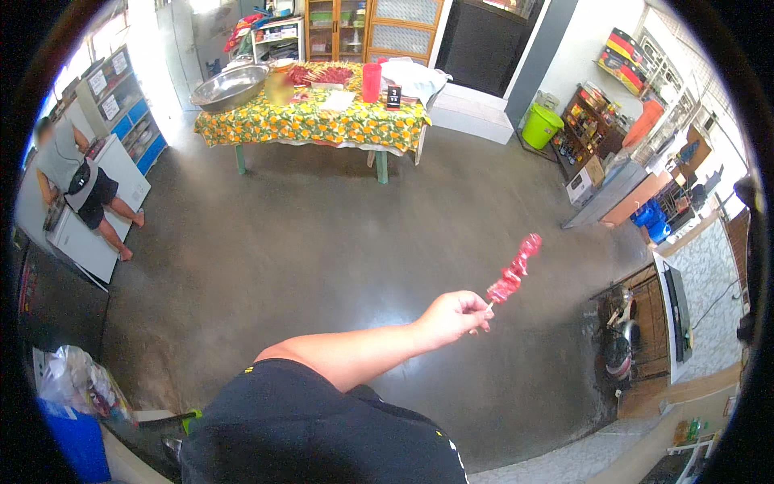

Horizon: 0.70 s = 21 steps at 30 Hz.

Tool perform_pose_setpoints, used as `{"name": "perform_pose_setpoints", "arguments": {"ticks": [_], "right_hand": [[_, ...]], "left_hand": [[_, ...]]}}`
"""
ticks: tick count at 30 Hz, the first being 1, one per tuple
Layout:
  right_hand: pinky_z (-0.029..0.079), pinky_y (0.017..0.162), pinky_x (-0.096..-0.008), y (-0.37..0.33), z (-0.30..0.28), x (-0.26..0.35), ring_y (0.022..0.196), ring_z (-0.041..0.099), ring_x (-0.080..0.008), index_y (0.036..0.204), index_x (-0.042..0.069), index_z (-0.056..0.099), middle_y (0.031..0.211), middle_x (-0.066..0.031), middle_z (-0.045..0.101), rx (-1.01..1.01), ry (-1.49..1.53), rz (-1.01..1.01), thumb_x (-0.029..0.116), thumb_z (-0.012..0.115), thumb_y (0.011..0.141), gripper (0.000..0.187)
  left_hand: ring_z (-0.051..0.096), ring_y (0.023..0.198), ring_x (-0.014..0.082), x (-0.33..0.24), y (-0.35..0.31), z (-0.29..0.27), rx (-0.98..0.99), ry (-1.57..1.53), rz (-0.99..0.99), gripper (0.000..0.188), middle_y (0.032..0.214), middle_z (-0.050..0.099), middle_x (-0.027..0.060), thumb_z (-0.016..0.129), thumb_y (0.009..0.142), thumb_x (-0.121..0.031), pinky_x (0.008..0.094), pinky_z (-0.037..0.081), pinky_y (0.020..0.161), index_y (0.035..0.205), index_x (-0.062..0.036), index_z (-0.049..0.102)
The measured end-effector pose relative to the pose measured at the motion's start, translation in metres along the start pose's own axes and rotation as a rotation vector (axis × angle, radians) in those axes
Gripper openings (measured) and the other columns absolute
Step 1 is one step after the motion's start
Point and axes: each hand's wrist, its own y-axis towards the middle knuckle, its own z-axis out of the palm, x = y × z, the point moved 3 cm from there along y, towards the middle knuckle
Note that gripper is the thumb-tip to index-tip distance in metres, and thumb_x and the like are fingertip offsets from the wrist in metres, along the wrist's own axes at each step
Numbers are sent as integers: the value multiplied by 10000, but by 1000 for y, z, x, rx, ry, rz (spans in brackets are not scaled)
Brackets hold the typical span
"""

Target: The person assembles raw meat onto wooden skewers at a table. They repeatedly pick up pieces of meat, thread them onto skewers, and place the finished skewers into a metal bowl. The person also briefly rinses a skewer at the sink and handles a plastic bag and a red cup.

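– Room first, quick.
– Grey floor [266, 234], shiny in patches; far end has a surface [310, 129] under a yellow-and-orange patterned cloth with green bits.
– And the meat skewer [510, 274]?
– Raw-looking, glossy, deep red to pink. Chunks bunched along a thin pale stick, uneven outline, narrower mid-length. Too blurred to count pieces.
– Where is it?
– Up in the air, right of centre, well apart from the surface. Slanted, tip up and to the right.
– Hand?
– Left hand [455, 315], closed in a pinch, thumb and fingers on the bare lower end of the stick. Fingers bent, not touching the meat as far as I can see.
– Arm?
– Bare forearm [355, 355] out of a black sleeve [274, 395] at lower left, reaching across to the right, wrist nearly straight. Right hand's out of frame, so can't tell its state.
– Counts.
– One skewer held. On the surface: one metal basin [230, 89], one red tumbler [371, 83], one small black box [393, 98], plus piled skewers [326, 74], too packed to count. One lime-green bin [541, 127] on the floor. One co-worker [68, 165] at one white chest freezer [89, 242], far left.
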Motion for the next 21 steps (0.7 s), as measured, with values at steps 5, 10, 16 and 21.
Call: {"name": "perform_pose_setpoints", "arguments": {"ticks": [5, 10, 16, 21], "right_hand": [[377, 1103, -439, 7, 34, 47, 1290, 538, -268, 1401, 102, 526, 1357, -167, 591, 99, 2, 66, 363, 502, 986, 491], [384, 1098, -434, 15, 73, 77, 1285, 544, -270, 1394, 103, 532, 1351, -172, 594, 256, 18, 102, 372, 513, 980, 494], [392, 1092, -428, 82, 172, 142, 1279, 550, -273, 1386, 104, 540, 1344, -178, 598, 491, 25, 46, 383, 527, 973, 498], [399, 1087, -423, 165, 281, 208, 1274, 555, -275, 1380, 105, 546, 1338, -183, 601, 710, 11, -54, 391, 539, 967, 502]], "left_hand": [[666, 883, 116, -56, 17, -105, -99, 29, 138, 162, 976, 693, 49, 657, 969, -146, 260, 528, 729, 1076, -24, 653], [663, 870, 117, -91, 13, -184, -263, 33, 222, 140, 966, 689, 54, 638, 978, -117, 254, 511, 719, 1064, -7, 646], [663, 877, 108, -122, 14, -255, -463, 80, 253, 143, 947, 683, 40, 641, 981, -138, 251, 514, 736, 1050, -14, 651], [665, 880, 113, -128, 56, -327, -585, 143, 252, 143, 950, 682, 46, 651, 975, -141, 253, 520, 744, 1042, -15, 651]]}}
